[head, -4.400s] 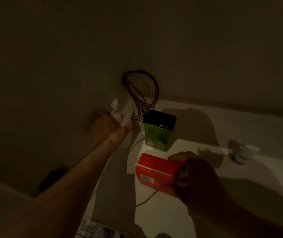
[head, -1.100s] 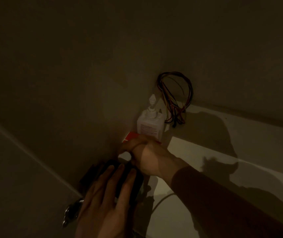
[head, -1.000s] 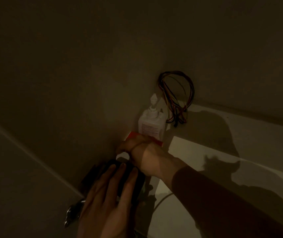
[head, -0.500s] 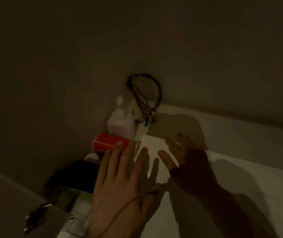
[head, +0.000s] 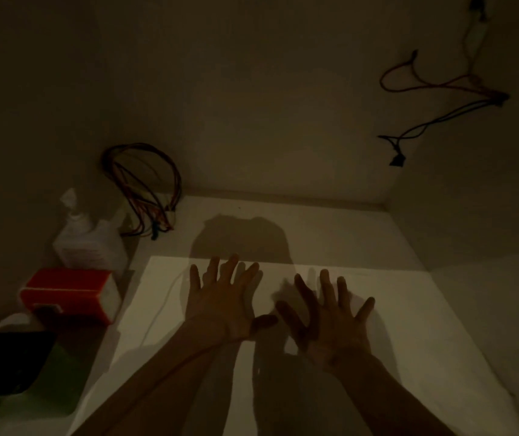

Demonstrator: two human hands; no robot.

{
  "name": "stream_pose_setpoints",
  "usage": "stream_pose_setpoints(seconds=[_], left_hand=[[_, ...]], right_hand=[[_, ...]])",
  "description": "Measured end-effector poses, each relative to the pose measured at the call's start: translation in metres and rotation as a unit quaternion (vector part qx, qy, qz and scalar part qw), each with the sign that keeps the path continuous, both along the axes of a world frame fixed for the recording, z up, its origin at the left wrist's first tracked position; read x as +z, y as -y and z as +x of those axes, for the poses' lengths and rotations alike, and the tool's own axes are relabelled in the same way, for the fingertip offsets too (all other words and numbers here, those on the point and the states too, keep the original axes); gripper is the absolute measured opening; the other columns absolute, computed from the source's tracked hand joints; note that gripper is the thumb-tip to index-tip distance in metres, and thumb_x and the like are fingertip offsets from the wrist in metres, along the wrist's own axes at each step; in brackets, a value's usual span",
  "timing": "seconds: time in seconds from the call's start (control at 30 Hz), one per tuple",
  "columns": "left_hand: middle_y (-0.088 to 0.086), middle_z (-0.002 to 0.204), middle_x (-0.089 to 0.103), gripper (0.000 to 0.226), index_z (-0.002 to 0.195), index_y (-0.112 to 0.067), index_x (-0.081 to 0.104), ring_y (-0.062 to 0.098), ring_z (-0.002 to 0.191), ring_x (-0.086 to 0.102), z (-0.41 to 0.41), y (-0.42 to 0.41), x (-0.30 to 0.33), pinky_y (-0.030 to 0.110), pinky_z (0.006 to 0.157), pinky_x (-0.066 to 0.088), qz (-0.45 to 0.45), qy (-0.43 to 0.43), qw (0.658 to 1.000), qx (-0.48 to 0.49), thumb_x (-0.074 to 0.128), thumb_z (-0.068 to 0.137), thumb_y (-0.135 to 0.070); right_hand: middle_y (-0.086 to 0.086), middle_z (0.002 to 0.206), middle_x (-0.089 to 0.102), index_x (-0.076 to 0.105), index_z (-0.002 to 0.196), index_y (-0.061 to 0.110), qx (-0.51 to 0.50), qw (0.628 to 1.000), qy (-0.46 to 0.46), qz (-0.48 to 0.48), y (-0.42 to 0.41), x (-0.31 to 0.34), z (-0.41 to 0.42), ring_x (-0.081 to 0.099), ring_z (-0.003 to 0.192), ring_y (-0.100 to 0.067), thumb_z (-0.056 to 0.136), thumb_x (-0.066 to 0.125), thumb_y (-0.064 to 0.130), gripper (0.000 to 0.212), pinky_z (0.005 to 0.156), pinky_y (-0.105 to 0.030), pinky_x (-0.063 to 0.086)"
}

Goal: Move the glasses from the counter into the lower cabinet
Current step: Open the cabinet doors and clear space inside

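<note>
Both hands are out over the pale counter (head: 330,234) in dim light, and neither holds anything. The left hand (head: 220,303) is spread flat, fingers fanned wide, palm down. The right hand (head: 330,322) is just beside it, equally splayed, thumb angled toward the left one; the two are near each other but not touching. Whether the palms press on the surface or hover just above it cannot be told.

And the glasses? None in sight. The open stretch of counter ahead shows only shadows. Along the left wall stand a white pump bottle (head: 90,243), a red box (head: 69,294) in front of it, and a dark-lidded green tin (head: 9,363) at the near edge. A loop of coloured wires (head: 145,187) hangs in the corner, and more wires (head: 440,99) trail on the right wall.

No lower cabinet is in view either, so progress is hard to judge: either the glasses are already put away, or they sit somewhere outside this view. Empty hands suggest a pause between steps.
</note>
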State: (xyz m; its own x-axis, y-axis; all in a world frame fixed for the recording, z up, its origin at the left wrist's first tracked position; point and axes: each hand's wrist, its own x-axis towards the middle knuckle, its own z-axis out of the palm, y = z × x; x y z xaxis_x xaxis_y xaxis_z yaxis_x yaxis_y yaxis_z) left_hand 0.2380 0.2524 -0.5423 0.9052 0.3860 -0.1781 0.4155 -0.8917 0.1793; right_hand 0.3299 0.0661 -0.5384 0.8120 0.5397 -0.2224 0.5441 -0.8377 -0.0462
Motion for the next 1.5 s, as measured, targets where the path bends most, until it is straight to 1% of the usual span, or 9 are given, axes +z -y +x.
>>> stream_pose_setpoints(seconds=[0.27,0.53,0.77,0.97,1.13,1.3,1.37,1.43,1.5], left_hand=[[-0.003,0.167,-0.017,0.117,0.155,-0.046,-0.014,0.032,0.151,-0.02,0.007,0.01,-0.008,0.064,0.117,-0.01,-0.009,-0.004,1.0,0.011,0.033,0.062,-0.101],[-0.004,0.168,-0.015,0.117,0.154,-0.046,-0.015,0.031,0.151,-0.02,0.004,0.01,-0.014,0.065,0.117,-0.01,0.005,0.002,1.0,0.024,0.031,0.061,-0.1],[-0.003,0.168,-0.013,0.118,0.155,-0.044,-0.014,0.031,0.152,-0.017,0.003,0.011,-0.02,0.065,0.116,-0.01,0.002,-0.01,0.999,0.034,0.026,0.06,-0.101],[-0.004,0.168,-0.011,0.117,0.155,-0.043,-0.014,0.029,0.153,-0.013,-0.013,0.025,-0.017,0.063,0.118,-0.007,-0.009,-0.051,0.998,0.045,0.026,0.062,-0.101],[-0.002,0.169,-0.009,0.13,0.155,-0.043,-0.012,0.03,0.153,-0.009,-0.058,0.057,0.019,0.063,0.119,-0.002,-0.035,-0.097,0.993,0.048,0.006,0.043,-0.106],[-0.003,0.169,-0.003,0.121,0.157,-0.043,-0.006,0.03,0.153,-0.003,-0.103,0.094,0.068,0.063,0.119,0.003,-0.042,-0.131,0.99,0.044,0.025,0.057,-0.102],[-0.003,0.169,-0.002,0.12,0.156,-0.044,-0.005,0.03,0.154,-0.002,-0.126,0.111,0.089,0.063,0.12,0.002,-0.062,-0.132,0.988,0.044,0.033,0.059,-0.103],[-0.004,0.169,-0.005,0.121,0.156,-0.046,-0.008,0.029,0.154,-0.005,-0.147,0.127,0.109,0.062,0.12,0.0,-0.075,-0.156,0.984,0.043,0.03,0.057,-0.104],[-0.005,0.168,-0.011,0.117,0.153,-0.046,-0.014,0.028,0.153,-0.008,-0.164,0.145,0.136,0.061,0.12,-0.002,-0.075,-0.196,0.977,0.033,0.023,0.059,-0.104]], right_hand=[[-0.001,0.166,-0.025,-0.014,0.152,0.052,-0.001,1.0,0.003,0.01,-0.007,0.003,0.009,-0.022,0.151,-0.036,0.074,-0.005,0.092,0.088,0.11,-0.078,-0.01],[0.0,0.167,-0.022,-0.014,0.152,0.051,0.009,1.0,0.007,0.017,-0.011,-0.003,0.016,-0.018,0.152,-0.036,0.062,-0.018,0.093,0.099,0.11,-0.079,-0.007],[-0.001,0.167,-0.024,-0.014,0.154,0.049,0.036,0.999,-0.009,-0.012,-0.012,-0.003,0.018,-0.02,0.152,-0.039,0.081,0.005,0.088,0.084,0.11,-0.081,-0.004],[-0.002,0.169,-0.016,-0.009,0.154,0.051,0.002,0.999,-0.038,0.01,-0.001,-0.004,0.0,-0.012,0.154,-0.036,0.079,0.005,0.092,0.086,0.112,-0.078,-0.006],[0.002,0.17,-0.011,-0.005,0.152,0.055,-0.012,0.996,-0.086,0.007,0.029,0.012,-0.037,-0.011,0.154,-0.034,0.071,-0.007,0.095,0.09,0.111,-0.076,-0.011],[-0.002,0.171,-0.003,0.0,0.154,0.054,0.017,0.996,-0.09,-0.016,0.055,0.058,-0.087,-0.003,0.154,-0.038,0.083,0.003,0.086,0.078,0.11,-0.079,-0.004],[-0.003,0.171,-0.002,0.001,0.155,0.052,0.024,0.993,-0.111,-0.015,0.07,0.086,-0.11,-0.003,0.154,-0.039,0.079,0.003,0.089,0.084,0.11,-0.079,-0.003],[-0.001,0.17,-0.005,0.001,0.155,0.052,0.017,0.989,-0.142,-0.028,0.085,0.114,-0.13,-0.006,0.154,-0.036,0.068,-0.005,0.094,0.097,0.111,-0.076,-0.007],[0.0,0.17,-0.006,0.004,0.156,0.049,0.009,0.985,-0.166,-0.043,0.101,0.146,-0.15,-0.008,0.154,-0.035,0.078,0.006,0.09,0.088,0.111,-0.074,-0.009]])
